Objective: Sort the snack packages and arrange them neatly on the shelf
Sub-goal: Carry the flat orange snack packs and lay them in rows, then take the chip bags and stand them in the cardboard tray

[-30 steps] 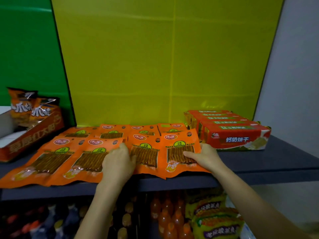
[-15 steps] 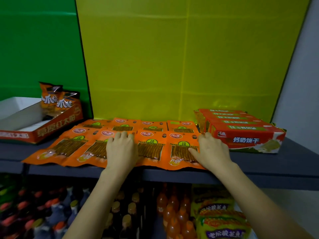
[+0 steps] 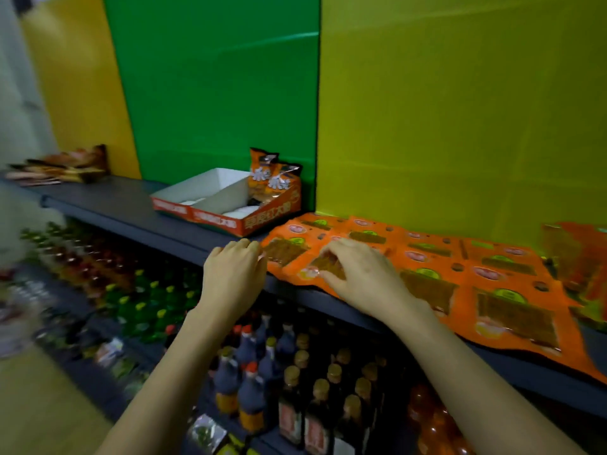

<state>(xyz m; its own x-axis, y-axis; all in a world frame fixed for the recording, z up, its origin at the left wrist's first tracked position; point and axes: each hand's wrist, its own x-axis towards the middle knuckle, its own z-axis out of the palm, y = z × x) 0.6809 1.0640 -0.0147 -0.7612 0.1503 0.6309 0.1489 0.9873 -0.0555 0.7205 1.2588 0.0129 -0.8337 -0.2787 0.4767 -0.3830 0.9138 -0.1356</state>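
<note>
Flat orange snack packets (image 3: pixel 492 274) lie in overlapping rows on the dark shelf (image 3: pixel 131 205), in front of the yellow back panel. My right hand (image 3: pixel 361 277) rests on the front-left packets with its fingers spread and slightly bent, pressing them down. At the shelf's front edge, my left hand (image 3: pixel 235 274) lies just left of the rows. Its fingertips touch the side of the leftmost packet. Neither hand grips anything.
A red and white display box (image 3: pixel 230 205) with two orange snack bags (image 3: pixel 269 178) stands left of the packets. Blurred red biscuit boxes (image 3: pixel 578 254) sit at the far right. More packets (image 3: pixel 65 165) are piled at the shelf's far left. Bottles (image 3: pixel 295 372) fill the shelf below.
The view has swung left. Both hands have slid left along the packet rows: the left hand is now off the packets at their left edge, the right hand on the front-left ones.
</note>
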